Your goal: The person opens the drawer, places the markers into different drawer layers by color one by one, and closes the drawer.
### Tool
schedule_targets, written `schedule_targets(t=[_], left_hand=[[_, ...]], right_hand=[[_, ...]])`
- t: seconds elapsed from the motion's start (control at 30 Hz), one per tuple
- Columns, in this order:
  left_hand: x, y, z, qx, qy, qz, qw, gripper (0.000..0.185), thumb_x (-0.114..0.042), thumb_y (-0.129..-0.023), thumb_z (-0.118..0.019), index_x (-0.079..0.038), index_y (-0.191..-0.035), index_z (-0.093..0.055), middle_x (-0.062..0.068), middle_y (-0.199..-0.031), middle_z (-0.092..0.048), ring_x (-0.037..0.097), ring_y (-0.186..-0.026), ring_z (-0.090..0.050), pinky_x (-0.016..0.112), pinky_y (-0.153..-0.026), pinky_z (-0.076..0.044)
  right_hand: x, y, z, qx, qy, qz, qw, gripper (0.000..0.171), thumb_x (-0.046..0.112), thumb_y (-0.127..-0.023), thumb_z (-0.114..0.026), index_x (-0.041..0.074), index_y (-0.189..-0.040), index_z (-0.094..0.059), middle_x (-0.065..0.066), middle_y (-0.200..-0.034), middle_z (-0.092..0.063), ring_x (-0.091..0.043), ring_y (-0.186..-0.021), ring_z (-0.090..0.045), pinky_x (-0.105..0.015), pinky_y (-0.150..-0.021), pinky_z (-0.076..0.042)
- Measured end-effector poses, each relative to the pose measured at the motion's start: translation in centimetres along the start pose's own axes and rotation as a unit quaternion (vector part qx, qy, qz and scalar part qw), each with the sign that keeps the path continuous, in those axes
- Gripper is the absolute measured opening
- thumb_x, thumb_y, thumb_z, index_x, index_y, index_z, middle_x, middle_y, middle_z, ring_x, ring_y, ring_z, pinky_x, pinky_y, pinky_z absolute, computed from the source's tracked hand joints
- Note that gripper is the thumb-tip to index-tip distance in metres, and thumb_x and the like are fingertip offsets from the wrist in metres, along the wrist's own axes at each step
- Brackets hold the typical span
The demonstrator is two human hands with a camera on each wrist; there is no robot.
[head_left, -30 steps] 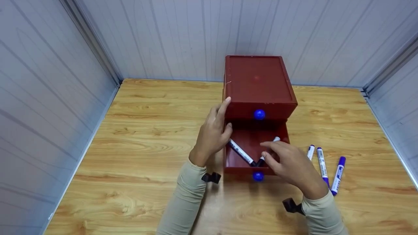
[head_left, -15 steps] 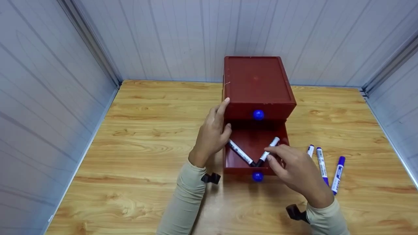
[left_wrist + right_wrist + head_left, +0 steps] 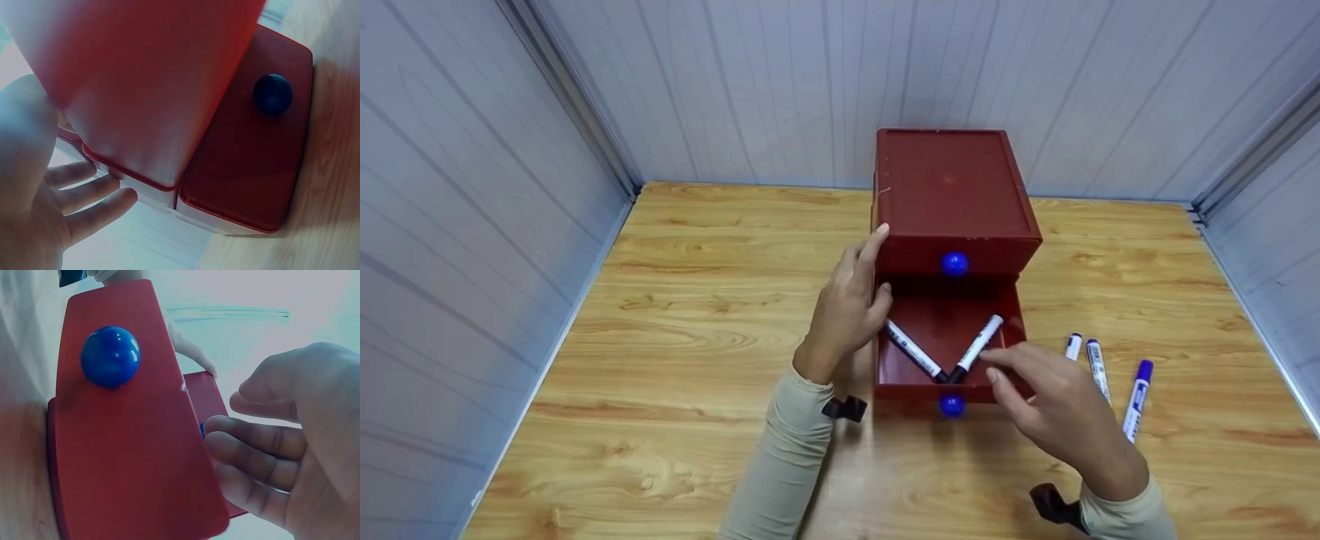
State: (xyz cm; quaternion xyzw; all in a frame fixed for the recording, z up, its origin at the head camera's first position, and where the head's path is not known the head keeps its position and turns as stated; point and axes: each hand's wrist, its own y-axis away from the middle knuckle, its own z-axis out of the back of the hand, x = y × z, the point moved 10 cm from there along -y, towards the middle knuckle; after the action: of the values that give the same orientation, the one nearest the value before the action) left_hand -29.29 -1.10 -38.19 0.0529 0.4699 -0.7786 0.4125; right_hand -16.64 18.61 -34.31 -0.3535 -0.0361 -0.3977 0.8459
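Withdrawn from the marker [image 3: 976, 348] in the drawer [image 3: 945, 322], right hand [image 3: 1054, 409] fingers hang loose, empty; left hand [image 3: 847, 307] flat against the cabinet [image 3: 952, 187].

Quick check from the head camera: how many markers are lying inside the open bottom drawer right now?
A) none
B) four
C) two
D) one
C: two black-capped markers lie in the open drawer, their cap ends meeting in a V near its front wall; the three blue-capped markers lie outside on the table, beside the right hand.
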Motion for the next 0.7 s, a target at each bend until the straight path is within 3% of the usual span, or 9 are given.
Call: schedule_targets(t=[0.1,0.3,0.43,0.6,0.7], left_hand=[[-0.1,0.0,-0.1,0.000,0.001,-0.003,1.0000,0.083,-0.003,-0.087,-0.065,-0.025,-0.157,-0.026,0.014,-0.135,-0.053,0.024,-0.091,-0.053,0.039,-0.067,-0.051],[-0.3,0.0,-0.2,0.002,0.000,-0.005,1.0000,0.084,-0.003,-0.086,-0.065,-0.025,-0.157,-0.026,0.014,-0.135,-0.053,0.025,-0.093,-0.054,0.039,-0.068,-0.051],[-0.3,-0.1,-0.2,0.005,-0.002,-0.003,1.0000,0.082,-0.004,-0.087,-0.063,-0.025,-0.157,-0.025,0.015,-0.133,-0.053,0.023,-0.085,-0.050,0.037,-0.063,-0.049],[-0.1,0.0,-0.2,0.002,0.002,0.004,1.0000,0.082,-0.004,-0.087,-0.063,-0.025,-0.157,-0.027,0.015,-0.130,-0.054,0.021,-0.078,-0.047,0.035,-0.060,-0.046],[0.0,0.0,0.0,0.003,0.004,0.005,1.0000,0.083,-0.003,-0.087,-0.064,-0.025,-0.157,-0.027,0.015,-0.129,-0.054,0.020,-0.075,-0.047,0.034,-0.059,-0.045]], right_hand=[[0.2,0.3,0.4,0.006,-0.007,-0.004,1.000,0.027,0.004,-0.087,-0.071,0.012,-0.112,-0.074,0.008,-0.095,-0.069,-0.001,-0.074,-0.058,-0.018,-0.062,-0.049],[1.1,0.7,0.2,0.046,-0.027,-0.015,0.998,0.028,0.007,-0.087,-0.075,0.017,-0.113,-0.074,0.014,-0.092,-0.067,0.000,-0.067,-0.051,-0.012,-0.059,-0.042],[1.4,0.9,-0.4,0.085,-0.035,-0.024,0.996,0.027,0.011,-0.088,-0.076,0.017,-0.114,-0.074,0.010,-0.101,-0.071,0.000,-0.074,-0.059,-0.017,-0.062,-0.049],[0.8,1.4,-2.1,0.185,-0.029,-0.071,0.980,0.028,0.029,-0.097,-0.067,0.020,-0.123,-0.072,0.011,-0.112,-0.071,-0.003,-0.091,-0.065,-0.033,-0.075,-0.057],[0.6,1.8,-3.0,0.233,-0.031,-0.091,0.968,0.033,0.037,-0.100,-0.061,0.024,-0.130,-0.068,0.011,-0.113,-0.070,-0.002,-0.089,-0.063,-0.033,-0.075,-0.056]])
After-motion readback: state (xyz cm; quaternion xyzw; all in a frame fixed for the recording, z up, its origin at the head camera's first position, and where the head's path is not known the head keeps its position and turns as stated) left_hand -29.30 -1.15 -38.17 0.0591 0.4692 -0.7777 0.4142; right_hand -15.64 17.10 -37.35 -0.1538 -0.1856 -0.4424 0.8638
